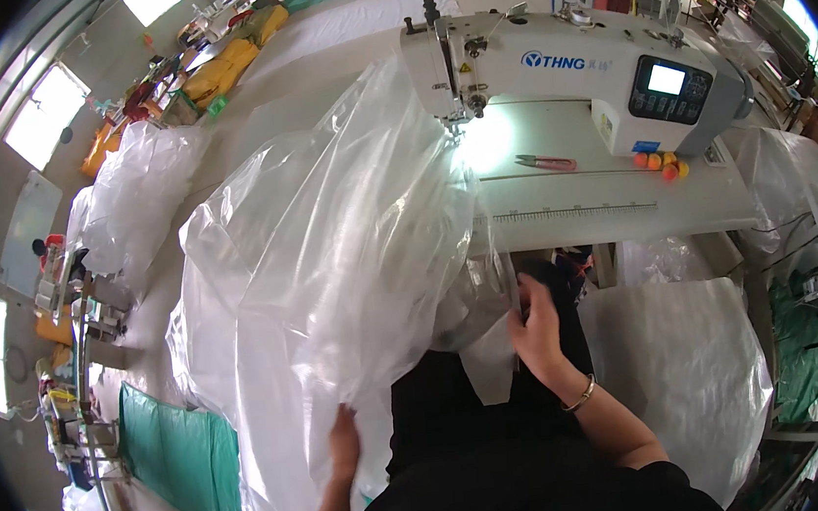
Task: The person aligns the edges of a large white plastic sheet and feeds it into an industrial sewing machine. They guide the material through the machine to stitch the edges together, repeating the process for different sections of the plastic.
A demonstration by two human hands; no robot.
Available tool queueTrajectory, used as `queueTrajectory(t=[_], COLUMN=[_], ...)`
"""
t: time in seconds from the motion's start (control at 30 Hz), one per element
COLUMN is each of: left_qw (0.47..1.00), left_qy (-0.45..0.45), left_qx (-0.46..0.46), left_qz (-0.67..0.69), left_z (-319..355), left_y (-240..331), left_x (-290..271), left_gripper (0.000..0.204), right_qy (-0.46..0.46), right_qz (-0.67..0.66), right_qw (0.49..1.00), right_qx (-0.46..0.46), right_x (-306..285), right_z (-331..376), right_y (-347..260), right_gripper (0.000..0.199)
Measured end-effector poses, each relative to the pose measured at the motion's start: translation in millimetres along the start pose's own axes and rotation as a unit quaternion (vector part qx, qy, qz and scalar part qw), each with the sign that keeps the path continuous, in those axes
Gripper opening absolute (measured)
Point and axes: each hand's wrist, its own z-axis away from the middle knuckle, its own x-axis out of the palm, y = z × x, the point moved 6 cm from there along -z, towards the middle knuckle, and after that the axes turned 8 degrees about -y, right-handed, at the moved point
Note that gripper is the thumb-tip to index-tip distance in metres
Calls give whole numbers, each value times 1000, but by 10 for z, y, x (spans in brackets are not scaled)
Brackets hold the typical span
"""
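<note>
Plastic sheeting (pixel 328 234), clear and crinkly, big billowed mass w/ its long axis running diagonally from lower left by the person's lap up to upper right, where the top end points at the needle area of the white sewing machine (pixel 569 73). It sits on the left part of the sewing table (pixel 621 205) and spills off the table edge down over the lap. Glossy, see-through, lots of folds and creases, whitish where layers stack. Left hand (pixel 344 444) is at the sheet's lower edge, below the bulk, fingers closed onto the hem, partly hidden by the film so exact grip hard to read. Right hand (pixel 536 327) is at the sheet's lower right edge, just under the table front, fingers pinching a fold of the film; gold bracelet (pixel 580 397) on that wrist. Hands well apart, sheet bulk above and between them. Further out: pink-handled snips (pixel 548 162) on the table right of the needle, small orange balls (pixel 661 162) by the machine base. More clear plastic piles (pixel 133 198) to the left, another sheet (pixel 686 367) at right, green fabric (pixel 182 460) on the floor lower left, yellow items (pixel 223 66) far back.
</note>
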Motion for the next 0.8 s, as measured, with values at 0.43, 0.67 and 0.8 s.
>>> queueTrajectory(t=[0.43,0.67,0.8], left_qw=[996,921,935], left_qy=[-13,56,-70], left_qx=[78,351,217], left_qz=[47,158,273], left_z=[756,545,173], left_y=[318,2463,2414], left_x=[-1166,-1089,-595], left_gripper=[39,34,35], right_qy=[-528,-502,-316], right_qz=[-439,-274,-55], right_qw=[724,820,938], right_qx=[56,-23,-130], right_x=[1229,784,268], right_z=[958,977,790], right_y=[-874,-850,-888], right_gripper=[26,22,24])
